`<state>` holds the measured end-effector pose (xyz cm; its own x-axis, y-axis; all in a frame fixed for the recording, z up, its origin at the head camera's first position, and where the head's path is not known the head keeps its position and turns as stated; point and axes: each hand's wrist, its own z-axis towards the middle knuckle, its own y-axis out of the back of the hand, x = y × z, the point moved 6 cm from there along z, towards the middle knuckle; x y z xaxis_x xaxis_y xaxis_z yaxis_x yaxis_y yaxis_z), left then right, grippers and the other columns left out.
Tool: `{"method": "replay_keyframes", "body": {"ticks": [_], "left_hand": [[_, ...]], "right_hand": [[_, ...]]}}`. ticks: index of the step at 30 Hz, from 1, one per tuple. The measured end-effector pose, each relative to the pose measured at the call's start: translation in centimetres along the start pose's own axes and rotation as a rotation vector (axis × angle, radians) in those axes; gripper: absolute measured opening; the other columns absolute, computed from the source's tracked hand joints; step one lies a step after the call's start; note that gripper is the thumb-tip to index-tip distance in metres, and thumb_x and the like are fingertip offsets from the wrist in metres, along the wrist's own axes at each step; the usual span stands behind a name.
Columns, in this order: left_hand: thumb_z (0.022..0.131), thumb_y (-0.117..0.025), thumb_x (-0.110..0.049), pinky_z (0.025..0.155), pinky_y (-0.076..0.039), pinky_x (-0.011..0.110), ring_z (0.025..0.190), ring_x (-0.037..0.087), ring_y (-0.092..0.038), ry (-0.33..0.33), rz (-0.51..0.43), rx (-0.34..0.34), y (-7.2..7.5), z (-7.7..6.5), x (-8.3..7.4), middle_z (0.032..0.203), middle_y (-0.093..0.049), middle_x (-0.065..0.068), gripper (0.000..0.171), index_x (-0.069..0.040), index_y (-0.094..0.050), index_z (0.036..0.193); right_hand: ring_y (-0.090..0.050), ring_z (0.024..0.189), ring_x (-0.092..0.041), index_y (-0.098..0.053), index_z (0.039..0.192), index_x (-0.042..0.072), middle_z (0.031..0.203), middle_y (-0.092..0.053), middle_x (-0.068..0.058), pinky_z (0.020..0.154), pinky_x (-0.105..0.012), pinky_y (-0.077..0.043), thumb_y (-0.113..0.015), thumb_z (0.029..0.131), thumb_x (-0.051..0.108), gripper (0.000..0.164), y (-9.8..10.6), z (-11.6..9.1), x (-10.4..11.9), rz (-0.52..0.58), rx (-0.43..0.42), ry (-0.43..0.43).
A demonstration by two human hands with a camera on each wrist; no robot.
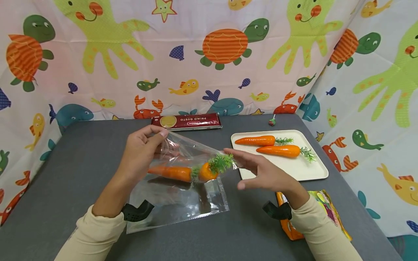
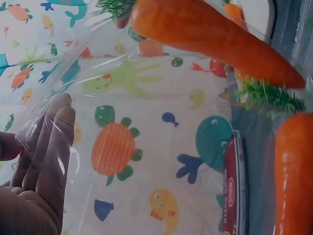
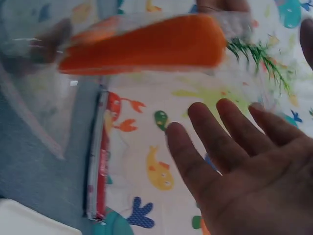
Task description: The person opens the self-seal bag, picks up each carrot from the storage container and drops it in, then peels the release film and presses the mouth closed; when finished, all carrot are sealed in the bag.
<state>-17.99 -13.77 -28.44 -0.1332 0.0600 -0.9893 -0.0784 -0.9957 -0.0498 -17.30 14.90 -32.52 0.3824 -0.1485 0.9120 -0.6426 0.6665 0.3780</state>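
My left hand [image 1: 138, 148] pinches the edge of a clear plastic bag [image 1: 177, 214] between thumb and fingers, raising its upper part above the table. Inside the bag are two orange carrots with green tops: one carrot [image 1: 173, 173] lies sideways, and the other carrot [image 1: 208, 172] points its leafy end at the camera. My right hand [image 1: 266, 172] is beside the bag's right end, fingers extended and thumb apart. The right wrist view shows its open palm and a carrot [image 3: 146, 46] in the plastic. Whether its fingertips touch the bag, I cannot tell.
A cream tray [image 1: 313, 175] at the right bears two more carrots [image 1: 279, 151]. Behind the bag lies a dark red package [image 1: 196, 122]. An orange packet [image 1: 294, 233] sits partly under the right forearm. A small lollipop [image 1: 272, 122] lies near the back curtain [image 1: 183, 36].
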Motion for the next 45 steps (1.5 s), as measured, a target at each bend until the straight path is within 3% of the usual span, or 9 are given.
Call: {"method": "replay_keyframes", "body": {"ticks": [3,7,14,19,23,28,35,40,45], "left_hand": [[0.1,-0.057,-0.019,0.07,-0.058,0.041,0.071,0.029,-0.072,-0.004,0.004,0.015,0.0,-0.1,-0.1,0.077,-0.067,0.01,0.022,0.003,-0.058,0.106],[0.1,-0.058,-0.02,0.072,-0.057,0.041,0.073,0.032,-0.072,-0.013,0.002,0.035,-0.2,-0.1,-0.2,0.083,-0.071,0.014,0.024,0.002,-0.058,0.107],[0.1,-0.057,-0.023,0.07,-0.058,0.04,0.074,0.032,-0.072,-0.043,0.057,0.045,-0.1,-0.2,-0.3,0.084,-0.072,0.015,0.025,0.002,-0.059,0.106],[0.1,-0.057,-0.023,0.07,-0.058,0.039,0.074,0.029,-0.071,-0.131,0.135,0.029,0.0,-0.4,-0.9,0.082,-0.071,0.014,0.024,-0.001,-0.061,0.109],[0.101,-0.056,-0.02,0.07,-0.058,0.038,0.074,0.028,-0.071,-0.205,0.204,0.001,0.0,-0.7,-1.4,0.083,-0.072,0.013,0.021,-0.002,-0.061,0.11],[0.102,-0.054,-0.018,0.069,-0.058,0.04,0.075,0.032,-0.071,-0.235,0.197,-0.006,-0.2,-1.0,-1.9,0.084,-0.072,0.013,0.019,-0.001,-0.06,0.108],[0.103,-0.052,-0.02,0.068,-0.058,0.041,0.072,0.031,-0.071,-0.266,0.177,-0.007,-0.5,-1.3,-2.7,0.084,-0.072,0.014,0.021,-0.001,-0.06,0.105],[0.103,-0.052,-0.021,0.067,-0.058,0.042,0.072,0.032,-0.071,-0.247,0.153,0.014,-0.9,-1.3,-2.6,0.082,-0.072,0.014,0.022,-0.001,-0.06,0.104],[0.103,-0.052,-0.023,0.066,-0.058,0.043,0.07,0.033,-0.071,-0.23,0.138,0.039,-1.3,-1.0,-2.2,0.078,-0.071,0.015,0.026,0.001,-0.059,0.098]], "right_hand": [[-0.042,0.134,-0.015,-0.033,0.153,0.024,0.154,-0.035,0.004,0.108,-0.043,-0.035,-0.076,0.087,0.016,0.079,-0.8,0.2,-1.0,-0.057,-0.005,-0.053],[-0.059,0.116,-0.019,-0.044,0.147,0.017,0.139,-0.053,0.001,0.097,-0.041,-0.048,-0.074,0.088,0.012,0.067,-0.7,0.6,-1.8,-0.071,-0.154,-0.087],[-0.066,0.088,-0.02,-0.067,0.119,-0.001,0.105,-0.07,-0.008,0.071,-0.028,-0.056,-0.069,0.089,0.002,0.03,0.0,0.8,-1.6,-0.101,-0.361,-0.037],[-0.067,0.088,-0.013,-0.068,0.116,-0.004,0.104,-0.071,-0.011,0.078,-0.026,-0.055,-0.067,0.09,-0.002,0.026,1.3,0.6,0.0,-0.209,-0.471,0.044],[-0.068,0.092,-0.012,-0.066,0.121,-0.004,0.105,-0.071,-0.011,0.087,-0.026,-0.052,-0.062,0.093,-0.004,0.029,2.3,0.5,2.3,-0.275,-0.52,0.128],[-0.069,0.08,-0.016,-0.067,0.119,-0.003,0.091,-0.072,-0.01,0.086,-0.026,-0.053,-0.054,0.096,-0.006,0.027,3.2,0.3,4.7,-0.254,-0.563,0.202],[-0.068,0.073,-0.017,-0.07,0.106,-0.006,0.079,-0.07,-0.009,0.075,-0.026,-0.056,-0.051,0.099,-0.001,0.02,3.9,-0.1,6.8,-0.246,-0.626,0.208],[-0.068,0.07,-0.018,-0.07,0.101,-0.005,0.076,-0.069,-0.01,0.072,-0.026,-0.057,-0.052,0.1,0.004,0.021,4.1,-0.1,7.3,-0.222,-0.681,0.191],[-0.067,0.068,-0.017,-0.071,0.102,-0.003,0.074,-0.069,-0.009,0.071,-0.025,-0.056,-0.052,0.101,0.007,0.021,4.2,0.0,7.2,-0.256,-0.675,0.196]]}}
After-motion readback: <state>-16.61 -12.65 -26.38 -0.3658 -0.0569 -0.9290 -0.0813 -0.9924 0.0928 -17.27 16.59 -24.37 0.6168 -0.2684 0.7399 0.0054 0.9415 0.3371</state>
